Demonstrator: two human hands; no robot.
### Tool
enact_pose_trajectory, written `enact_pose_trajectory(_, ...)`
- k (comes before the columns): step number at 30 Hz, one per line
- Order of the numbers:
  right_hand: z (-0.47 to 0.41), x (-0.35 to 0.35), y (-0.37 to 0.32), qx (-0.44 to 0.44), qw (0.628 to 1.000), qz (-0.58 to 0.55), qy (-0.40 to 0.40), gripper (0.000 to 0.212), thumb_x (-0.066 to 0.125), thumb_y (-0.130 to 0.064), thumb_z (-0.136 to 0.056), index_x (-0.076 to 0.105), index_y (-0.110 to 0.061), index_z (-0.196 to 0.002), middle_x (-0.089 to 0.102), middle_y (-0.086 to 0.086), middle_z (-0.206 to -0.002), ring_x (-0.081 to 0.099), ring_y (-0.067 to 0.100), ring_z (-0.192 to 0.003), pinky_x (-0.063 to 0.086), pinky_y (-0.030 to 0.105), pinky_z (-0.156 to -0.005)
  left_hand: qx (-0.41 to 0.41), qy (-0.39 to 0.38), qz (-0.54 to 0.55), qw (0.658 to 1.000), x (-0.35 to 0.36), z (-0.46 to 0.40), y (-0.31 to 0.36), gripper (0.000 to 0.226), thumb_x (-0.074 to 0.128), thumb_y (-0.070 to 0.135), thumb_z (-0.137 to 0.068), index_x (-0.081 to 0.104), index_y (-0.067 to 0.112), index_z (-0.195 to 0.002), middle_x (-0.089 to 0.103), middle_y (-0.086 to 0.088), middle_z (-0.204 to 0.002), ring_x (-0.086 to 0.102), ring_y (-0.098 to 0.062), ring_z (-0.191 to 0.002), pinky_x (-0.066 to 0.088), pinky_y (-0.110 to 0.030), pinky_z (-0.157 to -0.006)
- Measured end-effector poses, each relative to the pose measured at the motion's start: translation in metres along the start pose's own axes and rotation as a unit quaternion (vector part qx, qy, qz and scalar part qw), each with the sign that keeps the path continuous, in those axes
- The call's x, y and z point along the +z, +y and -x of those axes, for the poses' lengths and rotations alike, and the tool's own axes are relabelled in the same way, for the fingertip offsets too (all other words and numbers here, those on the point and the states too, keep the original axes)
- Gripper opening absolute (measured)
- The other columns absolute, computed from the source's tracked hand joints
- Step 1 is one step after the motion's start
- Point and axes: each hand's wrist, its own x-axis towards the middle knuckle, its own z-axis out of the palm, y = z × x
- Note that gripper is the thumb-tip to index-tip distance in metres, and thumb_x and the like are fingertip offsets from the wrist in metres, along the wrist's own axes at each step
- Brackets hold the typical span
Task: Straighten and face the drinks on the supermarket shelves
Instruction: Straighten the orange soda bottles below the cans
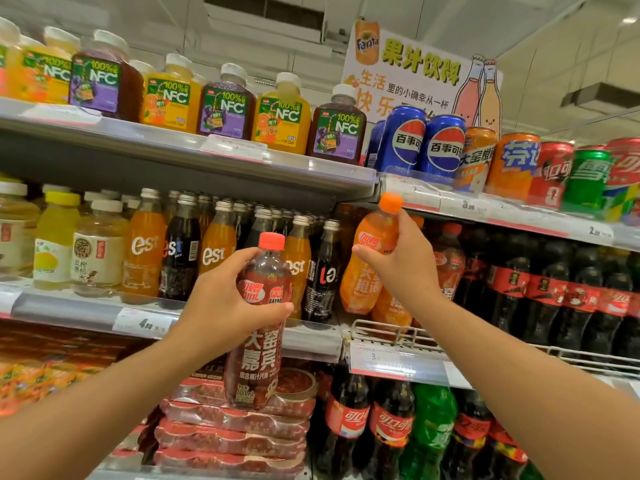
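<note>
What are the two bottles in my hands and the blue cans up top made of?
Dark red bottle, left hand: likely clear plastic; drink visible through it, screw cap. Orange bottle, right hand: likely the same, orange cap, printed label. Blue cans: probably glossy printed metal, judging by the highlights.

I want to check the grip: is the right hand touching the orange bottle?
Touching. The head view shows the right hand with thumb and fingers wrapped around the neck of the orange bottle, just below its cap.
</note>
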Motion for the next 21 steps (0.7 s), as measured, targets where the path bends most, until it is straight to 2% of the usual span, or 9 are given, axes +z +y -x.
enact_pose_trajectory(7, 0.009, 0.001, -0.002, -0.052, 0.998, 0.028, -0.021, 0.076, 0.077, -0.052, -0.074, 0.04, -0.03, -0.136, 0.055, -0.01, -0.127, 0.046, 0.002, -0.105, 0.041, 0.018, -0.08, -0.006, 0.004, -0.009, 1.0, 0.001, 0.003, -0.001, 0.079, 0.085, 0.047, -0.056, 0.043, 0.042, -0.122, 0.06, 0.022, -0.102, 0.059, 0.014, -0.088, 0.048, -0.009, -0.058)
enact_pose_trajectory(11, 0.015, 0.009, -0.003, -0.077, 0.995, 0.045, -0.041, 0.077, 0.077, -0.05, -0.074, 0.038, -0.029, -0.137, 0.053, -0.01, -0.13, 0.049, 0.005, -0.111, 0.039, 0.019, -0.081, -0.009, -0.002, -0.006, 1.0, 0.002, 0.004, -0.001, 0.081, 0.085, 0.045, -0.057, 0.046, 0.037, -0.127, 0.062, 0.02, -0.104, 0.064, 0.003, -0.087, 0.052, -0.016, -0.067)
enact_pose_trajectory(14, 0.012, 0.016, 0.001, -0.049, 0.996, 0.056, -0.039, 0.074, 0.077, -0.051, -0.074, 0.04, -0.03, -0.134, 0.054, -0.013, -0.121, 0.053, 0.01, -0.108, 0.042, 0.022, -0.078, -0.008, -0.005, -0.006, 1.0, 0.002, 0.005, -0.001, 0.082, 0.087, 0.041, -0.058, 0.047, 0.033, -0.129, 0.063, 0.017, -0.104, 0.066, -0.003, -0.088, 0.055, -0.022, -0.073)
enact_pose_trajectory(17, 0.006, 0.018, 0.006, 0.001, 0.997, 0.069, -0.045, 0.073, 0.076, -0.053, -0.074, 0.042, -0.027, -0.133, 0.054, -0.01, -0.117, 0.053, 0.009, -0.103, 0.046, 0.024, -0.076, -0.007, -0.008, -0.007, 1.0, 0.0, 0.008, -0.003, 0.081, 0.087, 0.04, -0.057, 0.048, 0.035, -0.127, 0.065, 0.017, -0.102, 0.065, 0.002, -0.087, 0.055, -0.019, -0.069)
enact_pose_trajectory(21, -0.013, 0.016, 0.007, 0.069, 0.993, 0.064, -0.066, 0.054, 0.08, -0.051, -0.071, 0.046, -0.031, -0.108, 0.057, -0.01, -0.101, 0.058, 0.012, -0.09, 0.049, 0.025, -0.066, -0.012, -0.011, -0.005, 1.0, -0.001, 0.009, -0.005, 0.079, 0.088, 0.039, -0.057, 0.047, 0.037, -0.124, 0.064, 0.017, -0.102, 0.065, 0.003, -0.086, 0.055, -0.018, -0.068)
